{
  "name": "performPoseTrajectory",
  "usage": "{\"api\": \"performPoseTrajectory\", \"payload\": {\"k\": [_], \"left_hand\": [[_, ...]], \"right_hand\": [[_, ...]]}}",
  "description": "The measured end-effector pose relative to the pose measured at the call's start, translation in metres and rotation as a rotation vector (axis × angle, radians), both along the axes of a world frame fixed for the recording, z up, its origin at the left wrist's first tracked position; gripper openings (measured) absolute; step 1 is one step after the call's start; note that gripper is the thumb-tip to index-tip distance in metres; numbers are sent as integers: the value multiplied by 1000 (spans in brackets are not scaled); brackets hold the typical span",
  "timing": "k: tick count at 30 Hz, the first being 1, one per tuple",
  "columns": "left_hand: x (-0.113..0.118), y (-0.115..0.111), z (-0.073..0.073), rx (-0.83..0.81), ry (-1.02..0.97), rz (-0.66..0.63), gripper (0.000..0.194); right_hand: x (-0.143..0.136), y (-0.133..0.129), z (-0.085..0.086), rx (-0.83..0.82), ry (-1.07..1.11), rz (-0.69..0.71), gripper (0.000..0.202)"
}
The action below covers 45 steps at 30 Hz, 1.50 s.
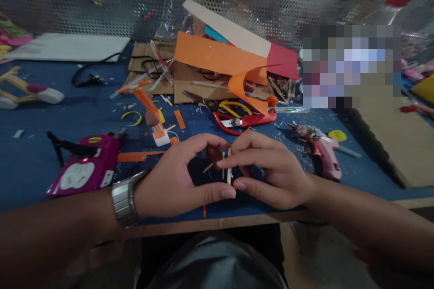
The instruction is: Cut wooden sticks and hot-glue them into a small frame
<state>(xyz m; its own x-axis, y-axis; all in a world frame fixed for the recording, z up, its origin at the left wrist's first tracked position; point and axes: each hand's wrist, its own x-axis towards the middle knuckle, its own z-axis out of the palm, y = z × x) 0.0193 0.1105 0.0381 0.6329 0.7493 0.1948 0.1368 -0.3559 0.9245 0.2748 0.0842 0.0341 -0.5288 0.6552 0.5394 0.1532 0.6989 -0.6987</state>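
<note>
My left hand (172, 176) and my right hand (278, 169) meet just above the near edge of the blue table. Between their fingertips is a small piece made of thin wooden sticks (229, 174), held upright, with a whitish blob on one stick. My left thumb and fingers close round it from the left. From the right, my right thumb and fingers pinch it. A brown rounded bit (213, 156) shows behind the sticks, partly hidden by my fingers. Beyond my left hand stands a small orange paper and stick figure (149, 108).
A pink glue gun (327, 156) lies right of my hands, red-handled scissors or pliers (251, 119) beyond them. On the left is a purple box with a black cable (86, 162). Orange paper (217, 56) and cardboard (152, 52) lie at the back; a cardboard sheet (389, 135) is at right.
</note>
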Motion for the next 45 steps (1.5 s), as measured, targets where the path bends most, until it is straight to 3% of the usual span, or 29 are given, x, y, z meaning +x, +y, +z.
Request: {"api": "performPoseTrajectory", "payload": {"k": [7,18,45], "left_hand": [[0,-1,-1,28,24,0,62],[1,1,1,76,30,-76,48],[-2,-2,1,117,-9,-84,49]], "right_hand": [[-3,3,-2,55,46,-12,11],[-4,1,-1,74,53,-1,12],[-4,0,1,59,76,-32,7]]}}
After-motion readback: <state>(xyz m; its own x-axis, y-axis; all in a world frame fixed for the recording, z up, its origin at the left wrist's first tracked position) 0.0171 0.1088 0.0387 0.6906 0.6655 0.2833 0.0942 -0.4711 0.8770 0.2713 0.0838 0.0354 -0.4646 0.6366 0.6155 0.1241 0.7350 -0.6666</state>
